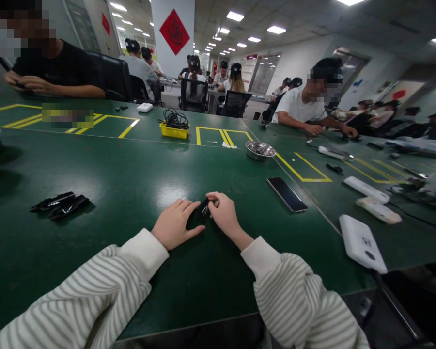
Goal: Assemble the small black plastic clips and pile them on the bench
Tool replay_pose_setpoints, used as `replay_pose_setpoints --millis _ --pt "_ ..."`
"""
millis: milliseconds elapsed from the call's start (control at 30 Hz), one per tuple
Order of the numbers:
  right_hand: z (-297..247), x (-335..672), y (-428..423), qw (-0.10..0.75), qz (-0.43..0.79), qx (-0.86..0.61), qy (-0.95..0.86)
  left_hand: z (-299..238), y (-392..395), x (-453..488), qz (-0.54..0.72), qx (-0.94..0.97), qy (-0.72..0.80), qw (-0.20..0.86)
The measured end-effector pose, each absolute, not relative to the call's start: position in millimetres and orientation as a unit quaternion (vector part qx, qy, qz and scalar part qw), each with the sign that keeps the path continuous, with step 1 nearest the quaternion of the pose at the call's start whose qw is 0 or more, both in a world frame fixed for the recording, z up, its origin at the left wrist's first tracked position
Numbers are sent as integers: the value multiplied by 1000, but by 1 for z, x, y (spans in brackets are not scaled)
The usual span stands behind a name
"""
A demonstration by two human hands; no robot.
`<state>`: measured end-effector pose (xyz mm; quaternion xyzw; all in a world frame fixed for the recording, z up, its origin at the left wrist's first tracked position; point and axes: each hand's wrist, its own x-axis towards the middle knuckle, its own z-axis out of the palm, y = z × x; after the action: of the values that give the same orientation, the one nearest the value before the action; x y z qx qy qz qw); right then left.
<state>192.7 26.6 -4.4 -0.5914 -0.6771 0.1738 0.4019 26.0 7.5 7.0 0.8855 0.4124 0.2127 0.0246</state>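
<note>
Two arms in cream and grey striped knit sleeves (105,286) reach forward onto a dark green tabletop (131,184). The left hand (176,224) lies flat on the table, palm down, with its fingers stretched out together and pointing right. Its fingertips meet a small black part with a metal glint (204,209). The right hand (223,213) is curled, and its thumb and forefinger pinch that same part from the right side. The part sits on the table between the two hands, near the middle of the view. It is too small to make out its shape.

Well to the left lies a loose pile of glossy black plastic strips (60,204). To the right, near the table's edge, rests a flat white rectangular power bank (362,242). A black smartphone (287,194) lies face up just beyond the right hand, with two white oblong devices (372,198) further right.

Further off stands a shallow steel bowl (260,150), beside boxes marked in yellow tape (298,169). A yellow plastic tray holding coiled black cables (173,130) sits near the far edge.

Across the table, a person in a black shirt (58,68) sits at the left and a person in a white shirt (298,106) at the right, both with hands on the table.
</note>
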Motion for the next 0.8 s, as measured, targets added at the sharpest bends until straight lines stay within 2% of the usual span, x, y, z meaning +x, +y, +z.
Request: replay_pose_setpoints --millis 133,433,600,700,800 --pt "-2 181 22 384 190 -567 -704 3 12 19 208 867 450 56" --pt "11 213 26 284 324 -482 -763 4 18 9 243 868 415 122" --pt "12 215 24 252 293 -466 -796 2 22 7 313 818 431 217" --pt "11 209 21 258 272 -471 -799 4 24 7 368 771 424 299" --pt "8 203 18 268 239 -485 -798 6 25 10 395 753 415 324"
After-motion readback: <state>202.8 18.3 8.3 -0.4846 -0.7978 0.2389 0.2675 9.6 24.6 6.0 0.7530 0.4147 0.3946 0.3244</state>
